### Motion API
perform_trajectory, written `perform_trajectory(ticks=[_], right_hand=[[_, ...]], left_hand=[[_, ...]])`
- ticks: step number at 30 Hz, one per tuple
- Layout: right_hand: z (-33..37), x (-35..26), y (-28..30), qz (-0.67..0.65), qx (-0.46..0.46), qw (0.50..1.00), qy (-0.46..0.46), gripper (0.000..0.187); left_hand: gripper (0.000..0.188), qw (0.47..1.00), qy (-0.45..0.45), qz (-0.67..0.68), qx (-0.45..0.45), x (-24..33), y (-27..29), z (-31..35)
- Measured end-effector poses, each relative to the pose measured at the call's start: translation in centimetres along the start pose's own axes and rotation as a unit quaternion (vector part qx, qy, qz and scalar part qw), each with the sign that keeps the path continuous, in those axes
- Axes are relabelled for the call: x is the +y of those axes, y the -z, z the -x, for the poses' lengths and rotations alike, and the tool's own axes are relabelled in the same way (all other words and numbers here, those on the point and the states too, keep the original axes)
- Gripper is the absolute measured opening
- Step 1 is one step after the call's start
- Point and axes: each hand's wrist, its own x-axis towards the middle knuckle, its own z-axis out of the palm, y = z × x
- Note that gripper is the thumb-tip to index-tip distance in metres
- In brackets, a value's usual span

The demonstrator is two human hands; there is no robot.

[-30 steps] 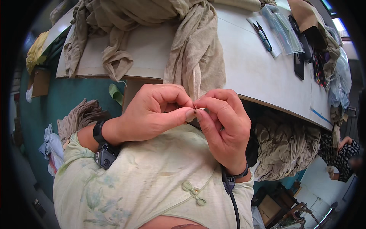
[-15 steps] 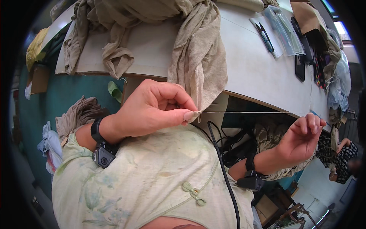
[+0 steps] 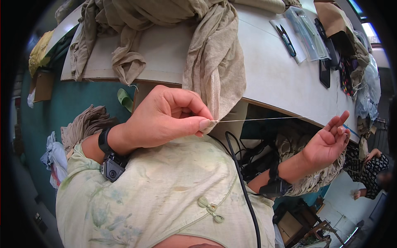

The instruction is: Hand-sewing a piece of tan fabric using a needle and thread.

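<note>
Head view: pinches firmly with left hand (image 3: 167, 118) the tip of beige cloth (image 3: 217, 58), just past the front edge of white table (image 3: 279, 68). Stretches thread (image 3: 256, 119) rightward, across open room near that edge, to right hand (image 3: 326, 144). Compared with earlier, spreads this hand wider; cannot tell if closed on thread.

Big white worktable (image 3: 266, 70) sits just past the left hand (image 3: 165, 118), and the floor (image 3: 78, 93) off to that hand's left is kinda teal. Another white tabletop (image 3: 67, 29) is farther out that way. Window (image 3: 369, 33) glows bright white, well beyond the right hand (image 3: 324, 144).
</note>
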Motion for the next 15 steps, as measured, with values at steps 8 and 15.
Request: perform_trajectory(ticks=[8, 15], right_hand=[[3.1, 0.1, -3.6, 0.089, -0.101, 0.985, -0.106, 0.014], [9.9, 0.4, -9.2, 0.205, -0.365, 0.844, -0.336, 0.015]], left_hand=[[0.007, 1.0, 0.005, 0.001, 0.0, 0.3, -0.4, -0.1], [0.009, 1.0, 0.011, 0.002, 0.022, -0.1, -0.1, -0.1]])
